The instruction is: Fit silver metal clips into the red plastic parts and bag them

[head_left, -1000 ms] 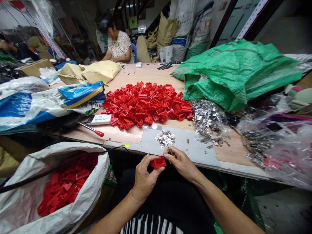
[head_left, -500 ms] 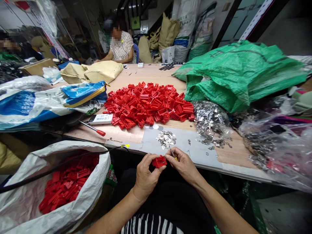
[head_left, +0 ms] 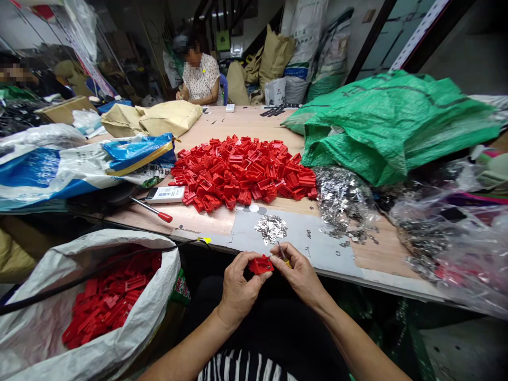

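Just below the table's near edge, my left hand (head_left: 237,288) pinches a small red plastic part (head_left: 261,264) between thumb and fingers. My right hand (head_left: 299,275) is closed beside it, fingertips touching the part, and holds a thin tool with a yellow handle (head_left: 282,253). A small heap of silvery metal pieces (head_left: 270,228) lies on a grey sheet (head_left: 317,248) right in front of my hands. Behind it spreads a big pile of the same red parts (head_left: 242,172).
A white sack (head_left: 130,338) holding more red parts stands at my left knee. A red-handled screwdriver (head_left: 153,210) and a white remote (head_left: 164,194) lie left. Clear bags of metal pieces (head_left: 444,238), a green sack (head_left: 389,119), and another person (head_left: 200,79) at the far end.
My hands stay together on the red part, with only slight finger shifts. The view has drifted a little.
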`<action>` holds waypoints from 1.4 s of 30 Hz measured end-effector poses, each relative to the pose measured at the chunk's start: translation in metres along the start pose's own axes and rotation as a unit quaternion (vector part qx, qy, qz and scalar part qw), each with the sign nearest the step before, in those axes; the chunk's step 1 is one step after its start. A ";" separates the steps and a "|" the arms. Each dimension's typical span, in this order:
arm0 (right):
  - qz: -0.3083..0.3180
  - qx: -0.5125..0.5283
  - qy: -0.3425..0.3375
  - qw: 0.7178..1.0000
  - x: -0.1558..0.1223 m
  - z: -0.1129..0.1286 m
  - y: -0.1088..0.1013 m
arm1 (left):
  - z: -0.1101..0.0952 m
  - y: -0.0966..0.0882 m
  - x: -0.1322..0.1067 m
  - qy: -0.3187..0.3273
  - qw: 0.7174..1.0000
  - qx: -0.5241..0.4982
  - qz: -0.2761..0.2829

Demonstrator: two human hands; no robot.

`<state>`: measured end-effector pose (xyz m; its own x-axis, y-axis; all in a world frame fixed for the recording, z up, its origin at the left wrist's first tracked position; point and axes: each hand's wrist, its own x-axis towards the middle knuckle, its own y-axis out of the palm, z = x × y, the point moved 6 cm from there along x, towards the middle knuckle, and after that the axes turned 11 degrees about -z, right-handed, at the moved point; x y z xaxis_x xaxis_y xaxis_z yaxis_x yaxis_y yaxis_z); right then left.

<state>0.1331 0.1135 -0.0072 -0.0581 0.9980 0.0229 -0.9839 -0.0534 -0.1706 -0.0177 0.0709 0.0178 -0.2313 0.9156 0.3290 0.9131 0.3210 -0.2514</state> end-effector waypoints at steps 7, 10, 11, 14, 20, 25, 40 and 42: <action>0.041 -0.035 -0.008 0.999 -0.003 -0.003 0.002 | -0.006 0.000 -0.003 0.109 0.993 0.044 0.002; 0.028 -0.042 -0.009 0.999 -0.004 0.000 0.002 | -0.008 0.002 -0.004 0.136 0.989 0.050 0.013; 0.026 -0.042 -0.010 0.999 -0.005 0.001 0.003 | -0.009 0.002 -0.004 0.142 0.988 0.051 0.014; 0.033 -0.027 -0.009 0.999 -0.005 0.003 0.006 | -0.010 0.003 -0.005 0.155 0.986 0.054 0.019; 0.063 0.045 0.030 0.997 -0.005 0.004 0.009 | -0.008 0.002 -0.002 0.100 0.994 0.025 0.022; 0.062 0.065 0.091 0.992 -0.004 0.003 0.003 | -0.003 -0.001 0.003 0.024 0.999 0.016 0.021; 0.028 -0.119 0.018 0.992 0.005 0.003 -0.011 | 0.010 0.000 0.030 0.078 0.989 0.115 0.050; 0.026 -0.150 -0.004 0.988 0.007 0.006 -0.010 | 0.010 0.002 0.031 0.089 0.987 0.117 0.060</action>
<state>0.1421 0.1207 0.0004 -0.1107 0.9937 0.0141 -0.8853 -0.0922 -0.4557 -0.0261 0.1026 0.0181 -0.0443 0.8996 0.4345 0.8226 0.2797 -0.4951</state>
